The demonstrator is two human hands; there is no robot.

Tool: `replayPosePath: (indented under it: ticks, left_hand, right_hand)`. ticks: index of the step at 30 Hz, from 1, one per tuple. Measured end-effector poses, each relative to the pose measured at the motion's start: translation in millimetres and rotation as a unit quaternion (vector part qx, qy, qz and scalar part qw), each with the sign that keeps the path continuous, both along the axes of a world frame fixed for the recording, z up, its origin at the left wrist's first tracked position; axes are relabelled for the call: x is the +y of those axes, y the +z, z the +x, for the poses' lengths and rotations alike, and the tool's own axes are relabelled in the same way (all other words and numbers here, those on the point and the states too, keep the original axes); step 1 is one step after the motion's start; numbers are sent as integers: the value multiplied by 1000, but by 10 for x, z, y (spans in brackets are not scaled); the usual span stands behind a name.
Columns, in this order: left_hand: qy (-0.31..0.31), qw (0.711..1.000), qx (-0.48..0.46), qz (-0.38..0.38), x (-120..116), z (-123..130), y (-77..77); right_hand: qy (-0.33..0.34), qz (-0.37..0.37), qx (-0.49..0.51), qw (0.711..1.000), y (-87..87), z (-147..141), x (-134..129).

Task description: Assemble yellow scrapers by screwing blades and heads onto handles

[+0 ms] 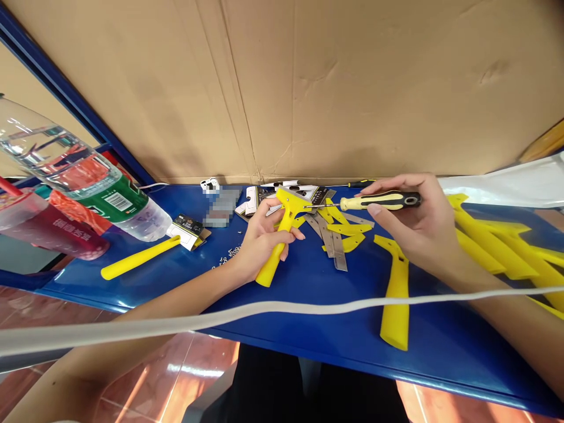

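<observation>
My left hand (264, 241) is wrapped round the handle of a yellow scraper (288, 218), its wide head tilted up. My right hand (418, 220) grips a screwdriver (374, 201) with a cream and black handle. The screwdriver's shaft points left, and its tip meets the scraper's head near a small screw. Below and behind lie flat metal blades (338, 249) mixed with loose yellow head pieces (348, 229). Under my right wrist rests another yellow scraper handle (394, 294). Small screws (229, 257) are scattered beside my left wrist.
Several yellow handles (497, 247) are piled at the right. On the left stand a water bottle (114, 194) and a red drink cup (57, 226), near a lone yellow handle (141, 257). Cardboard (282, 88) walls the back of the blue table (308, 317). A white cable (308, 306) crosses in front.
</observation>
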State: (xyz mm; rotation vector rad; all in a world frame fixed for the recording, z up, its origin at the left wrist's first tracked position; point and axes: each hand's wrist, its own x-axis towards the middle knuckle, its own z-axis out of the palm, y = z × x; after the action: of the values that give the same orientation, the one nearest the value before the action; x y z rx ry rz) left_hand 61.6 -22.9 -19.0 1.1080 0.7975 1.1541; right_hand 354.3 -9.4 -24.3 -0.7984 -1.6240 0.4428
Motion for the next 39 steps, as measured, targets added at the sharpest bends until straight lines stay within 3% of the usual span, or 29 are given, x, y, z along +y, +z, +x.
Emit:
replayPosePath:
  ticks: [5, 8, 11, 13, 17, 21, 25, 29, 32, 35, 39]
  left_hand:
    - [-2, 1000, 1, 5, 4, -5, -11]
    - [-14, 1000, -1, 14, -4, -7, -7]
    - [-27, 999, 1, 18, -21, -4, 5]
    - [-31, 999, 1, 20, -32, -2, 12]
    - [-16, 1000, -1, 14, -34, -1, 16]
    - [9, 1000, -1, 4, -17, -5, 13]
    - [15, 1000, 3, 3, -14, -5, 18]
    - [13, 1000, 6, 14, -19, -2, 23]
    - [6, 1000, 6, 22, -25, 0, 32]
    - [-2, 1000, 4, 24, -33, 2, 40]
    - [-5, 1000, 1, 20, -30, 0, 30]
  right_hand:
    - [-38, 3, 10, 999, 44, -50, -36]
    - [-121, 27, -28, 992, 80, -35, -22]
    - [-177, 3, -19, 984, 85, -11, 14]
    - [-146, -18, 19, 989, 67, 6, 40]
    - [-24, -19, 30, 999, 29, 45, 57]
    - [13, -51, 13, 999, 37, 42, 16]
    - [3, -54, 29, 998, 49, 0, -13]
    - [-86, -6, -29, 996, 58, -10, -8]
    - [-131, -21, -48, 990, 67, -10, -3]
    - [-134, -54, -18, 989, 59, -6, 17]
    - [-68, -31, 5, 997, 25, 15, 43]
